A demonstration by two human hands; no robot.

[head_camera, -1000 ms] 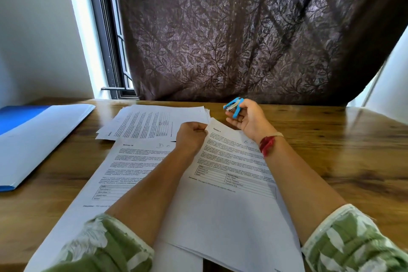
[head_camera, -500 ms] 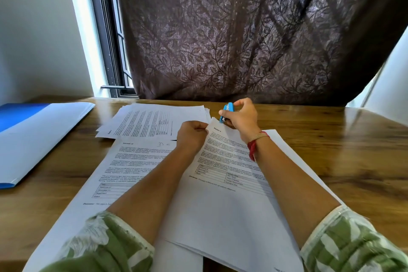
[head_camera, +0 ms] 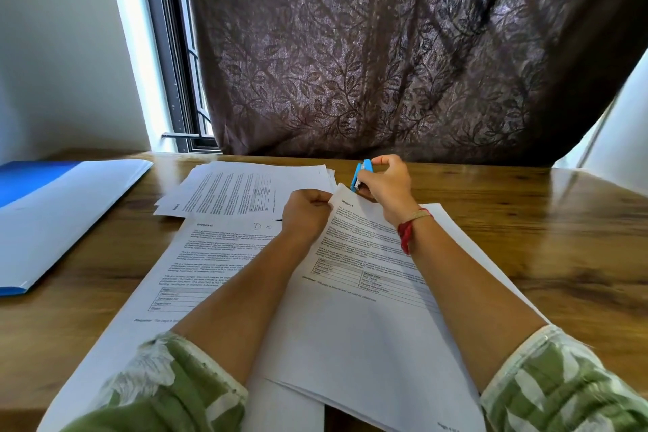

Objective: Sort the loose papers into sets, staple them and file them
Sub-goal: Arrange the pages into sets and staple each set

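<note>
A set of printed sheets headed "Section 4" (head_camera: pixel 368 309) lies tilted on the wooden table (head_camera: pixel 561 238). My left hand (head_camera: pixel 306 212) pinches its top left edge. My right hand (head_camera: pixel 387 182) grips a small blue stapler (head_camera: pixel 361 174), whose jaws sit at the top corner of that set. Under my left arm lies a "Section 10" sheet (head_camera: pixel 196 266). Another pile of printed pages (head_camera: pixel 245 191) rests farther back, turned sideways.
An open blue and white folder (head_camera: pixel 63 217) lies at the table's left. A dark leaf-patterned curtain (head_camera: pixel 385 63) hangs behind the table, with a window frame (head_camera: pixel 175 63) to its left. Bare wood shows on the right side.
My right hand turned over and brought the stapler down from a raised, palm-up hold to the top corner of the "Section 4" set. My left hand stayed on the paper's edge.
</note>
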